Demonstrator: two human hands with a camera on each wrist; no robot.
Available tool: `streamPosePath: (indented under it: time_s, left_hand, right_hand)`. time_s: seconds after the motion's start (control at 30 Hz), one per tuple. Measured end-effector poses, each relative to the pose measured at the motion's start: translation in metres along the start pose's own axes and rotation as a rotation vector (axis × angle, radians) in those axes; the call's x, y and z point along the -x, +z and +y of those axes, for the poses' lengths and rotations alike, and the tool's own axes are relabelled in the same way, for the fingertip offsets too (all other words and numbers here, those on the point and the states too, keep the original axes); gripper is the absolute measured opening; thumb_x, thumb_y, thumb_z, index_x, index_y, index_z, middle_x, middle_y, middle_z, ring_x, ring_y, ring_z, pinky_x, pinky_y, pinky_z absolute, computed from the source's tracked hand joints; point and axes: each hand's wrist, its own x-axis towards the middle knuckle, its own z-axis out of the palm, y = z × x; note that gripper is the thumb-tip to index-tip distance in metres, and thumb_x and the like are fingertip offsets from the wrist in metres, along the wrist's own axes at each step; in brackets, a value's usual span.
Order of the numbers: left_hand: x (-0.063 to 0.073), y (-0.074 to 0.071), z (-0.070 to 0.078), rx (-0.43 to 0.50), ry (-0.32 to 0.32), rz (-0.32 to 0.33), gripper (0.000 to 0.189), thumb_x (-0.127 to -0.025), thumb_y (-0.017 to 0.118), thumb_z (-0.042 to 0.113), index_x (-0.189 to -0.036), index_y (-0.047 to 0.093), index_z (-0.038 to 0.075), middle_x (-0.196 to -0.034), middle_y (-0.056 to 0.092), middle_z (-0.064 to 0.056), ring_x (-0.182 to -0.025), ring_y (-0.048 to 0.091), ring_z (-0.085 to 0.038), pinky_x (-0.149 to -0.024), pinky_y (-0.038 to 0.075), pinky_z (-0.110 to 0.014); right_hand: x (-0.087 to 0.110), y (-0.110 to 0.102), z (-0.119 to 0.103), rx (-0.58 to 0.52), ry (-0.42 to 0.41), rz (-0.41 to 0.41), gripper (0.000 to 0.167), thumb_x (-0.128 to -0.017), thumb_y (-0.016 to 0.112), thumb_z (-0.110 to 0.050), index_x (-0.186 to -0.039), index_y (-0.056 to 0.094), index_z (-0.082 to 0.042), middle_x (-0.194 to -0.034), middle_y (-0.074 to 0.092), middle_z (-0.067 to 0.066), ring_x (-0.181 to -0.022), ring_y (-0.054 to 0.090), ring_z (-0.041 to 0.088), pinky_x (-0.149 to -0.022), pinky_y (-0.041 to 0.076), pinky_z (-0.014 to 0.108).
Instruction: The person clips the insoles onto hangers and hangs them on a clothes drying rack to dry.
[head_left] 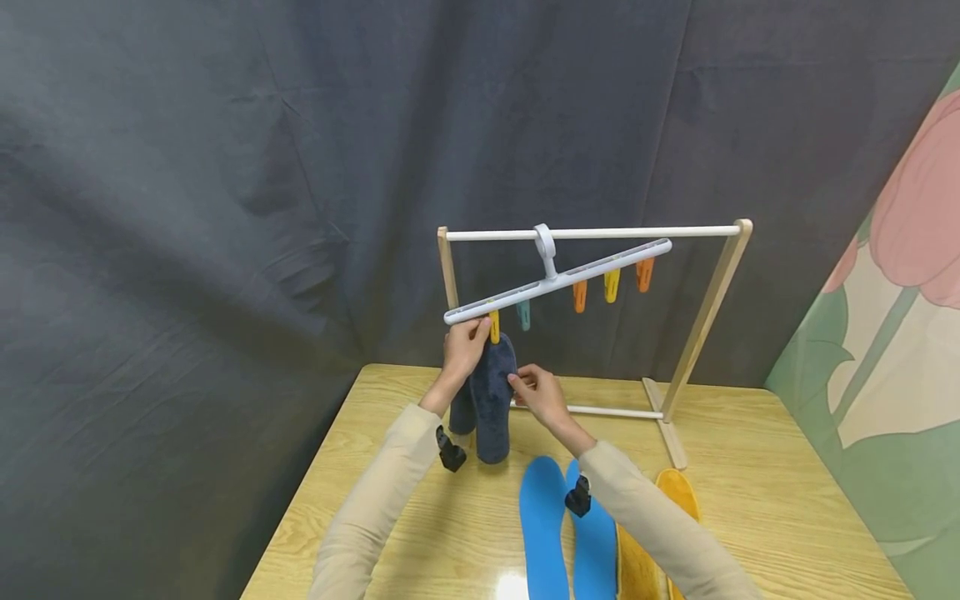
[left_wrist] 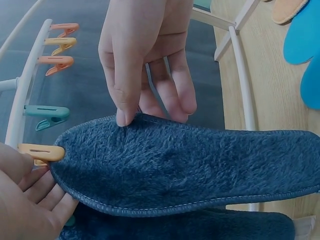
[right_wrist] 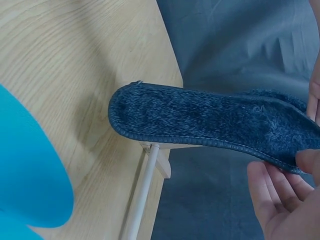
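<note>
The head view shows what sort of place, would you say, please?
Probably a staged indoor tabletop workspace: a dark gray curtain hangs behind a wood-grain table, which bears a garment rack.

Nothing can be read — no lettering, no numbers.

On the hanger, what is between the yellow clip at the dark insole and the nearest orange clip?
One teal clip hangs there, shown in both the head and left wrist views.
</note>
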Motion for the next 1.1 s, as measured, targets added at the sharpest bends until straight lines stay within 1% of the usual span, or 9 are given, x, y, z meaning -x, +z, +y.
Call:
streamPosePath:
  time_s: [0.23, 0.33, 0.43, 0.6, 0.7, 0.77, 0.87, 1.0, 1.1]
  left_hand:
    - [0.002, -0.002, -0.003, -0.049, 0.013, 0.084, 0.022, -0.098, 0.063, 0.022, -0.094, 0.079, 0.007, -0.090, 0.075, -0.007, -0.086, 0.070, -0.028, -0.079, 0.052, -0.049]
    - [0.004, -0.002, -0.005, -0.074, 0.041, 0.134, 0.022, -0.098, 0.062, 0.022, -0.095, 0.079, 0.009, -0.088, 0.075, -0.006, -0.087, 0.071, -0.027, -0.082, 0.052, -0.050]
    - [0.007, -0.002, -0.007, -0.107, 0.097, 0.210, 0.023, -0.098, 0.062, 0.023, -0.088, 0.078, 0.011, -0.080, 0.074, -0.002, -0.077, 0.071, -0.023, -0.076, 0.052, -0.047]
    - [0.009, 0.000, -0.008, -0.151, 0.215, 0.393, 0.027, -0.096, 0.061, 0.023, -0.075, 0.073, 0.013, -0.068, 0.068, 0.002, -0.060, 0.064, -0.017, -0.059, 0.051, -0.042]
    - [0.010, 0.002, -0.006, -0.142, 0.266, 0.449, 0.028, -0.096, 0.060, 0.023, -0.072, 0.070, 0.012, -0.065, 0.063, 0.002, -0.056, 0.059, -0.017, -0.054, 0.048, -0.041]
    - [0.011, 0.005, -0.003, -0.119, 0.298, 0.443, 0.028, -0.097, 0.058, 0.023, -0.075, 0.070, 0.011, -0.066, 0.063, 0.001, -0.057, 0.059, -0.017, -0.054, 0.048, -0.040]
    - [0.012, 0.009, 0.002, -0.070, 0.345, 0.386, 0.026, -0.098, 0.057, 0.022, -0.082, 0.073, 0.010, -0.069, 0.066, 0.000, -0.059, 0.061, -0.015, -0.057, 0.051, -0.038]
    - [0.014, 0.017, 0.009, 0.044, 0.372, 0.231, 0.025, -0.101, 0.054, 0.019, -0.093, 0.074, 0.006, -0.077, 0.072, -0.002, -0.064, 0.068, -0.011, -0.061, 0.056, -0.029]
    - [0.015, 0.024, 0.013, 0.129, 0.350, 0.087, 0.027, -0.103, 0.052, 0.017, -0.101, 0.074, 0.002, -0.083, 0.074, -0.007, -0.065, 0.071, -0.012, -0.060, 0.058, -0.024]
  right_hand:
    - [0.003, 0.002, 0.002, -0.037, 0.024, -0.010, 0.019, -0.098, 0.063, -0.007, -0.108, 0.063, 0.009, -0.089, 0.067, 0.021, -0.081, 0.068, 0.043, -0.073, 0.059, 0.052]
    - [0.004, 0.002, 0.002, -0.050, 0.033, -0.011, 0.018, -0.098, 0.063, -0.006, -0.108, 0.063, 0.009, -0.088, 0.068, 0.020, -0.083, 0.067, 0.045, -0.073, 0.059, 0.052]
    - [0.004, 0.003, 0.001, -0.047, 0.036, -0.014, 0.018, -0.098, 0.062, -0.006, -0.108, 0.063, 0.009, -0.089, 0.067, 0.020, -0.084, 0.067, 0.045, -0.073, 0.060, 0.050]
    - [0.004, 0.003, 0.001, -0.041, 0.034, -0.022, 0.017, -0.098, 0.062, -0.006, -0.108, 0.063, 0.008, -0.090, 0.067, 0.022, -0.082, 0.068, 0.042, -0.072, 0.060, 0.048]
    - [0.003, 0.003, 0.001, -0.036, 0.040, -0.030, 0.018, -0.099, 0.062, -0.006, -0.110, 0.062, 0.008, -0.091, 0.067, 0.021, -0.083, 0.068, 0.042, -0.073, 0.060, 0.048]
    - [0.003, 0.003, 0.002, -0.031, 0.044, -0.031, 0.019, -0.099, 0.061, -0.006, -0.110, 0.062, 0.008, -0.091, 0.067, 0.020, -0.083, 0.068, 0.042, -0.073, 0.060, 0.047]
    - [0.002, 0.003, 0.002, -0.029, 0.049, -0.030, 0.019, -0.099, 0.061, -0.007, -0.110, 0.062, 0.008, -0.090, 0.067, 0.019, -0.082, 0.068, 0.040, -0.072, 0.061, 0.045]
    - [0.002, 0.004, 0.003, -0.026, 0.053, -0.031, 0.018, -0.099, 0.061, -0.006, -0.109, 0.062, 0.008, -0.089, 0.067, 0.019, -0.082, 0.068, 0.042, -0.071, 0.061, 0.045]
    - [0.002, 0.004, 0.004, -0.018, 0.052, -0.037, 0.016, -0.099, 0.060, -0.003, -0.109, 0.062, 0.009, -0.088, 0.067, 0.018, -0.081, 0.069, 0.042, -0.071, 0.061, 0.045]
